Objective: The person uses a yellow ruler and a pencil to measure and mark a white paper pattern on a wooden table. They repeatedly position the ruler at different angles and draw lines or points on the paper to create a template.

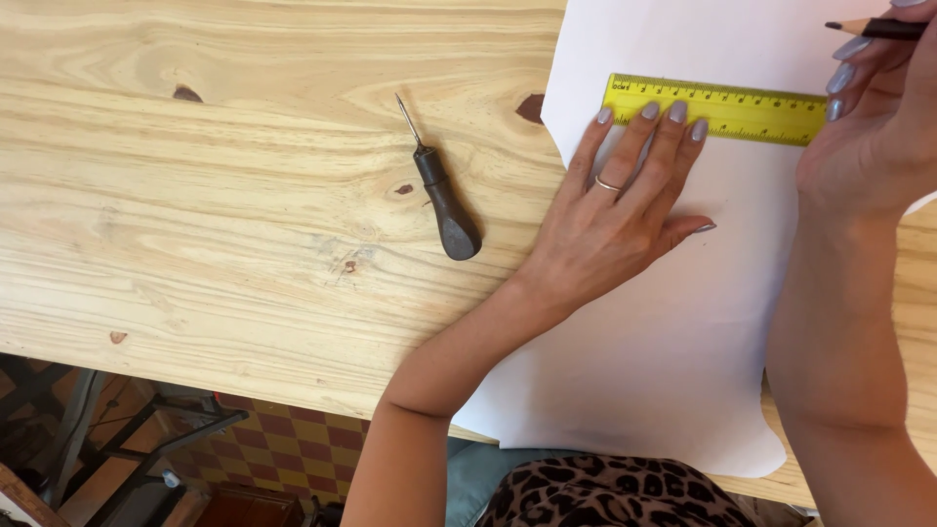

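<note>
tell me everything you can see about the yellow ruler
The yellow ruler is a flat strip, plastic by the look of it, with fine dark markings along its upper edge. It lies flat on the white sheet, running left to right and dipping slightly to the right. The left hand presses its fingertips on the left half; the right hand, holding a pencil, covers its right end.

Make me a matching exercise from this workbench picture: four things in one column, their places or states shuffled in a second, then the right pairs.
1. ruler
2. awl
3. pencil
4. white sheet

A. lies untouched on bare wood
B. held in the right hand
C. pressed down by the left hand
D. overhangs the table's near edge

Pairs: 1-C, 2-A, 3-B, 4-D
</note>
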